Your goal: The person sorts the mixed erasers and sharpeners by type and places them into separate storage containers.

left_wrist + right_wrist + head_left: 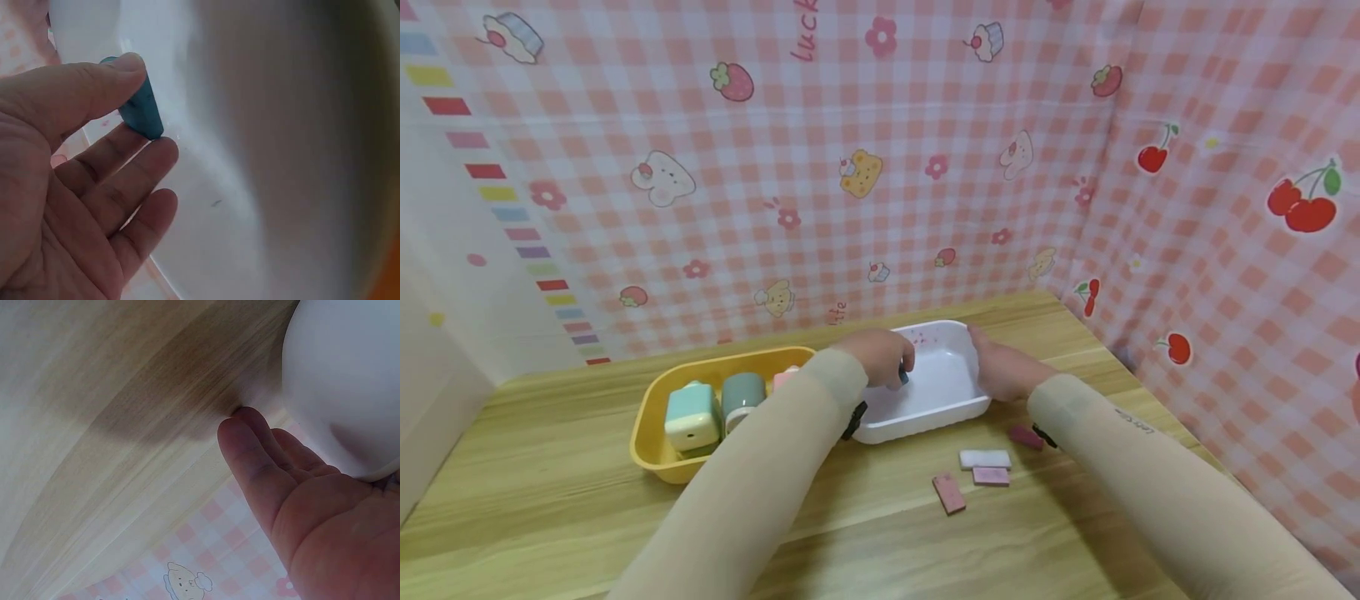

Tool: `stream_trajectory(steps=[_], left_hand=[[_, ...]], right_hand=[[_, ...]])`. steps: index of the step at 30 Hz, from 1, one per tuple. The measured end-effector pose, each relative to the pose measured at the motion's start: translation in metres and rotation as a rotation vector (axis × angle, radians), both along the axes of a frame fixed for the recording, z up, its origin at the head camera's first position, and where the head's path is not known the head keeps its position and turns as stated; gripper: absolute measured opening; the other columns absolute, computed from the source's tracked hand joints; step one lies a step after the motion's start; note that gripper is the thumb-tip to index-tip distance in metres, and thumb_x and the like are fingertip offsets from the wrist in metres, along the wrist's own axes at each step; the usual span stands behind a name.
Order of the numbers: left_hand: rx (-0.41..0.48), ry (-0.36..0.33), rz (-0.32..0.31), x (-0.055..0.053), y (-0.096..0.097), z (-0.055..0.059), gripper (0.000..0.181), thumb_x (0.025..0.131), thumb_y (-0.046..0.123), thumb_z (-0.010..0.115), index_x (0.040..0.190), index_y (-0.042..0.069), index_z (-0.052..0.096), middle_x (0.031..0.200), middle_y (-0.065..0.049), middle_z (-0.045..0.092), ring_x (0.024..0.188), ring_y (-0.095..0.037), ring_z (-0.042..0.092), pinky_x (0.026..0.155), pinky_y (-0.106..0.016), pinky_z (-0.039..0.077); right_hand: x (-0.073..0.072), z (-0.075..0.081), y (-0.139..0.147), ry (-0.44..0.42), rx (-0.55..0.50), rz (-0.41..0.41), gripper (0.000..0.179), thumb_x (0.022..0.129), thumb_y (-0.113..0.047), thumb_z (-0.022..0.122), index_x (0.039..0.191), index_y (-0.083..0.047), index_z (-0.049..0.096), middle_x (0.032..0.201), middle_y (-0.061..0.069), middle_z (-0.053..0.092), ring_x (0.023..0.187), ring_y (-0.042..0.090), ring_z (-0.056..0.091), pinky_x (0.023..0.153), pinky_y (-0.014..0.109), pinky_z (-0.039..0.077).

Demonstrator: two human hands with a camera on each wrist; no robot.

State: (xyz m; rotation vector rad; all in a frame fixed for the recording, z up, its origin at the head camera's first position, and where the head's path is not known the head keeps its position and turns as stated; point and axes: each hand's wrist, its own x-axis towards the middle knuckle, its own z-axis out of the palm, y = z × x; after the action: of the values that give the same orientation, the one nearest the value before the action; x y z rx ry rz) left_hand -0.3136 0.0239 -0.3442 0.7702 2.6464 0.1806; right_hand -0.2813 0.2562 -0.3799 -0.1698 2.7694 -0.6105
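My left hand (882, 357) pinches a small dark teal block (142, 111) between thumb and index finger, over the inside of a white tray (925, 427). In the left wrist view the other fingers (134, 178) are spread loosely below the block. At the tray's right end my right hand (1009, 368) holds the rim. Its fingers (247, 453) stretch along the outside in the right wrist view, and its thumb is hidden behind the tray wall. Pink specks or marks (923, 337) show on the tray's far inner wall.
A yellow tray (651, 450) at left holds a mint-green container (692, 415), a grey-green one (743, 392) and a partly hidden pink item. A white block (985, 459) and several pink blocks (949, 493) lie in front of the white tray. Checked cloth (820, 250) hangs behind the wooden table.
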Motion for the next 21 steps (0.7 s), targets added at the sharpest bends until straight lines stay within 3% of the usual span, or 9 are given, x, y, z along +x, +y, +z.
stream_trajectory(steps=[6, 10, 16, 21], left_hand=[[-0.032, -0.007, -0.005, -0.002, 0.001, -0.002, 0.019, 0.095, 0.021, 0.08, 0.112, 0.023, 0.074, 0.102, 0.005, 0.071, 0.096, -0.016, 0.064, 0.085, -0.032, 0.054], [0.016, -0.015, 0.001, -0.005, 0.001, 0.001, 0.024, 0.095, 0.019, 0.079, 0.118, 0.02, 0.073, 0.107, 0.003, 0.072, 0.098, -0.017, 0.065, 0.088, -0.033, 0.056], [0.128, 0.052, 0.018, -0.01, 0.002, 0.008, 0.034, 0.097, 0.022, 0.077, 0.13, 0.018, 0.071, 0.114, 0.001, 0.072, 0.1, -0.019, 0.065, 0.09, -0.036, 0.056], [0.143, 0.056, 0.022, -0.01, 0.006, 0.007, 0.035, 0.097, 0.02, 0.078, 0.131, 0.017, 0.071, 0.114, 0.0, 0.071, 0.1, -0.019, 0.065, 0.091, -0.036, 0.057]], right_hand=[[0.0, 0.0, 0.0, 0.006, 0.005, 0.009, 0.078, 0.105, -0.004, 0.039, 0.168, -0.004, -0.007, 0.168, 0.029, 0.03, 0.152, 0.044, 0.04, 0.128, 0.06, 0.027], [0.0, 0.0, 0.0, 0.005, 0.002, 0.012, 0.079, 0.104, -0.004, 0.038, 0.168, -0.004, -0.008, 0.168, 0.029, 0.031, 0.151, 0.043, 0.041, 0.128, 0.06, 0.028], [0.001, 0.001, 0.0, 0.009, 0.004, 0.015, 0.079, 0.104, -0.005, 0.039, 0.168, -0.003, -0.007, 0.168, 0.029, 0.031, 0.149, 0.042, 0.044, 0.128, 0.059, 0.029], [0.002, 0.001, 0.0, -0.001, -0.016, -0.005, 0.074, 0.109, -0.01, 0.035, 0.168, -0.006, -0.007, 0.169, 0.028, 0.03, 0.151, 0.044, 0.041, 0.127, 0.061, 0.028]])
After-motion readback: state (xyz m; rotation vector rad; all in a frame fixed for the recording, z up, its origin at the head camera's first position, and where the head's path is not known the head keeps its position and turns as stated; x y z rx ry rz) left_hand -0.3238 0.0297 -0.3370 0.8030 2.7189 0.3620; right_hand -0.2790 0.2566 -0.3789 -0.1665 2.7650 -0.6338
